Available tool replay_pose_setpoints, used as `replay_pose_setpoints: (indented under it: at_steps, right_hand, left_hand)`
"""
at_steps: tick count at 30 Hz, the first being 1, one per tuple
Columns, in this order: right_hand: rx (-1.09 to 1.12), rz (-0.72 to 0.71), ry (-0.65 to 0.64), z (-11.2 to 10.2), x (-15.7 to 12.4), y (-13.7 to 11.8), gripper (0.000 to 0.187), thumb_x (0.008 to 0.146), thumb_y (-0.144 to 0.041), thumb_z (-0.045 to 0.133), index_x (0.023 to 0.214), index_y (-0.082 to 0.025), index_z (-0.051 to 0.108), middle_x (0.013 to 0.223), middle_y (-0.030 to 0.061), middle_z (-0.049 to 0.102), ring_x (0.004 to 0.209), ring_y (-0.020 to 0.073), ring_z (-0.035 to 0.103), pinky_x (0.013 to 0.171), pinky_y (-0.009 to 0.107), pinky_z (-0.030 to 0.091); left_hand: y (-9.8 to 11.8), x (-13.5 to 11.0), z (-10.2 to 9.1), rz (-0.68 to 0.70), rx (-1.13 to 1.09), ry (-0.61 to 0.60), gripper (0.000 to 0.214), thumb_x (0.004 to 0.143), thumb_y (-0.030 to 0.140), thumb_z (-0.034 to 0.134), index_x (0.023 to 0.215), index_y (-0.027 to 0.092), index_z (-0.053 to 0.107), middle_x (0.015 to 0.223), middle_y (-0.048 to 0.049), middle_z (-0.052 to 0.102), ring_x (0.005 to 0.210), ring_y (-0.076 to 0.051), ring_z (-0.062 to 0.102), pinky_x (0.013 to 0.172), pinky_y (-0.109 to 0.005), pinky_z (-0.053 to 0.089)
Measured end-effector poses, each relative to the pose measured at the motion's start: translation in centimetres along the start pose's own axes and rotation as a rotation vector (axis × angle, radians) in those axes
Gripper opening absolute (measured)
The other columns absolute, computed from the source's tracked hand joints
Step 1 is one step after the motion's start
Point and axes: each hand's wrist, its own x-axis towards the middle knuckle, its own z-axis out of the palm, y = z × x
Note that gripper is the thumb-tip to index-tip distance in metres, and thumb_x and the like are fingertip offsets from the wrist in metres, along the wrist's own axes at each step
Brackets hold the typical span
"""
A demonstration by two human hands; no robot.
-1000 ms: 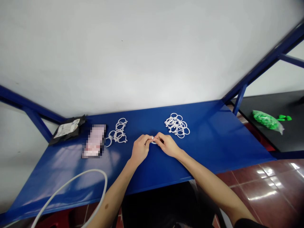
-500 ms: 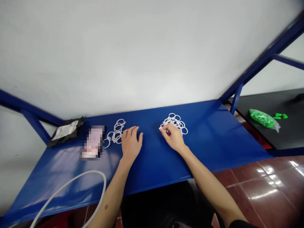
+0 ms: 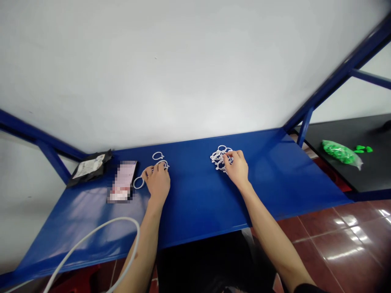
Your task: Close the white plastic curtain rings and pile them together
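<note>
Several thin white plastic rings with small tabs lie in two groups on a blue table. My left hand (image 3: 159, 181) is over the left group, its fingers curled down onto the rings and covering most of them. One white ring (image 3: 158, 156) shows beyond the fingertips, and another white ring (image 3: 138, 182) lies beside the hand on the left. At the right group, a tangled pile of white rings (image 3: 218, 158), my right hand (image 3: 238, 167) has thumb and forefinger pinched on a ring at the pile's right side. The palm side of both hands is hidden.
A phone (image 3: 124, 181) and a black labelled parcel (image 3: 90, 167) lie on the blue table (image 3: 195, 203) at the left. A white cable (image 3: 91, 232) loops across the near left. On a dark table at the right is a bag of green pieces (image 3: 340, 152). A wall stands behind.
My left hand has moved left and its spread fingers have curled onto the left rings. My right hand has shifted right across its pile, whose rings now sit closer together.
</note>
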Motion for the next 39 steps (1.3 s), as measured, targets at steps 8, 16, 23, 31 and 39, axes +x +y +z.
replay_pose_setpoints:
  at_steps: [8,16,23,31,39]
  right_hand:
    - [0.205,-0.298,-0.188,1.3,-3.0,-3.1,0.021,0.1,-0.033,0.051,0.104,-0.021,0.068,0.106,0.0076,0.066,0.071,0.0147,0.063,0.07,0.029,0.052]
    - [0.466,-0.413,-0.54,1.8,-4.6,-4.5,0.023,0.105,-0.03,0.044,0.119,-0.022,0.06,0.117,0.0091,0.068,0.101,0.0193,0.068,0.086,0.033,0.054]
    - [0.633,-0.188,-0.681,1.9,-4.2,-4.3,0.018,0.102,-0.036,0.052,0.101,-0.02,0.06,0.077,-0.0013,0.068,0.065,0.0129,0.066,0.066,0.024,0.049]
    - [0.71,-0.189,-0.737,1.4,-4.1,-4.4,0.018,0.101,-0.035,0.053,0.096,-0.02,0.063,0.077,-0.001,0.068,0.064,0.0121,0.063,0.064,0.023,0.049]
    - [0.665,-0.228,-0.745,1.4,-4.2,-4.3,0.022,0.102,-0.037,0.052,0.093,-0.021,0.064,0.076,-0.0005,0.068,0.064,0.0132,0.061,0.064,0.024,0.047]
  left_hand:
    - [1.2,-0.7,-1.6,0.098,-0.28,0.137,0.025,0.1,0.029,0.048,0.109,0.021,0.071,0.101,-0.0102,0.075,0.112,-0.032,0.055,0.104,-0.053,0.034]
    - [5.7,-3.6,-1.4,0.187,-1.035,-0.31,0.015,0.095,0.031,0.059,0.103,0.022,0.067,0.101,-0.0039,0.075,0.09,-0.018,0.071,0.085,-0.033,0.056]
    - [5.6,-3.5,-1.3,0.1,-1.035,-0.309,0.016,0.095,0.032,0.059,0.105,0.022,0.067,0.098,-0.0042,0.076,0.086,-0.018,0.072,0.081,-0.033,0.055]
    - [5.6,-3.7,-1.6,0.183,-0.951,-0.253,0.014,0.095,0.029,0.058,0.097,0.023,0.071,0.093,-0.0029,0.074,0.083,-0.017,0.07,0.076,-0.031,0.055]
    - [5.5,-4.0,-1.4,0.307,-0.912,-0.135,0.019,0.099,0.026,0.052,0.09,0.023,0.069,0.086,-0.0018,0.072,0.082,-0.017,0.066,0.077,-0.031,0.053]
